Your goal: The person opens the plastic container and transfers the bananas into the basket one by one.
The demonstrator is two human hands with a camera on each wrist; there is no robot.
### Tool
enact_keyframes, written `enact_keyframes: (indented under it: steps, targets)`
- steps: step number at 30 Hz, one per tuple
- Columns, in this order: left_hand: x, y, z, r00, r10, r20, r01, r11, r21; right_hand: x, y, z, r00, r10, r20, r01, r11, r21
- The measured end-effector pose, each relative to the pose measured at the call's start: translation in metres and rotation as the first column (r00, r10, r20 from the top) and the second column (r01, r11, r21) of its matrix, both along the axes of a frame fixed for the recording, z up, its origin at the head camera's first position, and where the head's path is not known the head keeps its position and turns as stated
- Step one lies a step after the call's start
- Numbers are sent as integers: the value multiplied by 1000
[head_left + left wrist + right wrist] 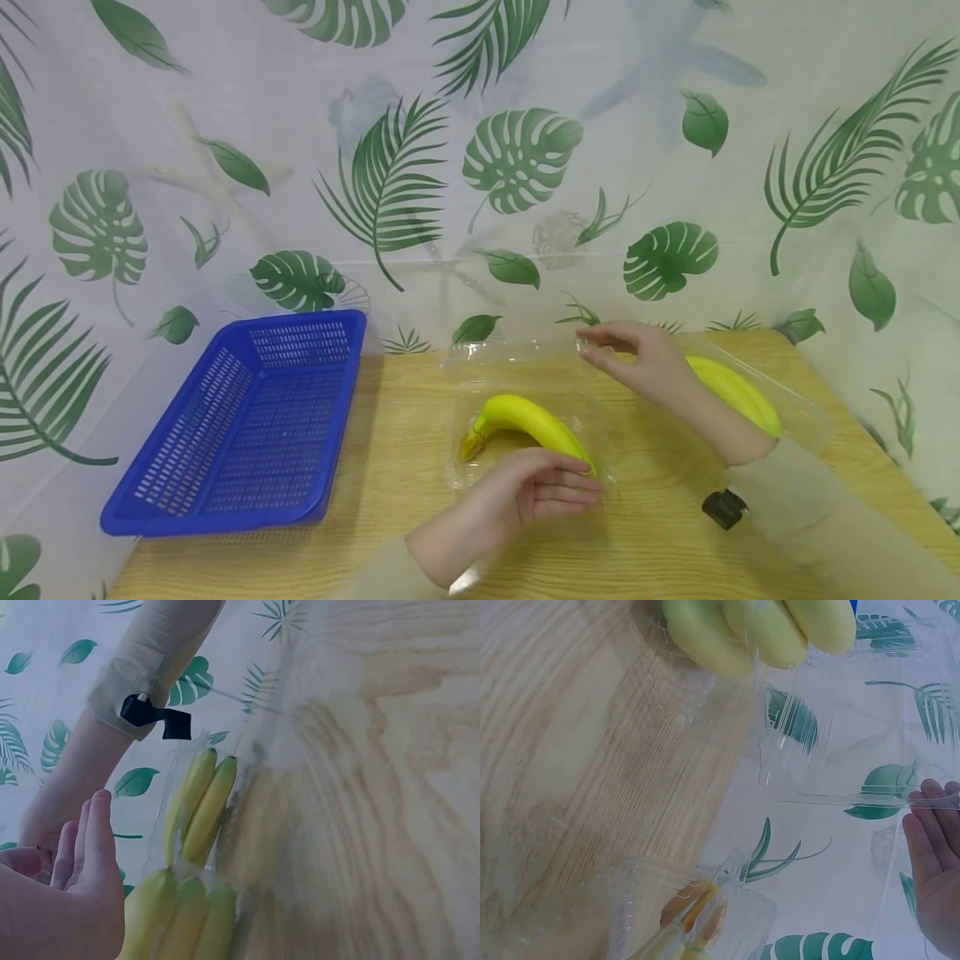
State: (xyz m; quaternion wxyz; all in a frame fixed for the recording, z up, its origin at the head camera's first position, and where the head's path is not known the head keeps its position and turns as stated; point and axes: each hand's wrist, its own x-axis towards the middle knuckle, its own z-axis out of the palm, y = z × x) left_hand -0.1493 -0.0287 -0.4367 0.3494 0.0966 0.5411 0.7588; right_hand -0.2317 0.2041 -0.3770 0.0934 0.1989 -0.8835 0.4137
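Note:
A bunch of yellow bananas (528, 417) lies in a clear plastic clamshell box (456, 467) at the middle of the table. Its clear lid (510, 354) stands raised at the back. My right hand (637, 358) is at the lid's right edge, thumb and fingertips on either side of it. In the right wrist view the fingers (930, 840) lie along this edge. At the front of the box, my left hand (525, 492) is held with fingers extended, beside the bananas' right end, and covers part of the box. The left wrist view shows these fingers (94, 840) straight and holding nothing.
A second clear box (802, 408) with bananas (735, 392) sits at the right, partly behind my right forearm. To the left stands a blue plastic basket (341, 433). A leaf-printed curtain (420, 67) hangs behind the wooden table (397, 467).

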Motion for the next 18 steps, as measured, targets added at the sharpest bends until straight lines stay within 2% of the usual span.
enact_keyframes:
  steps: [7, 18]
  targets:
    - [-18, -9, 13, 997, 69, -24, -70, 997, -22, -1, 0, 3, 999, 4, 45, -3, 1000, -22]
    - [-44, -28, 25, 980, 100, -174, -104, 994, -18, -7, -1, 4, 999, 20, 35, -19, 1000, -15]
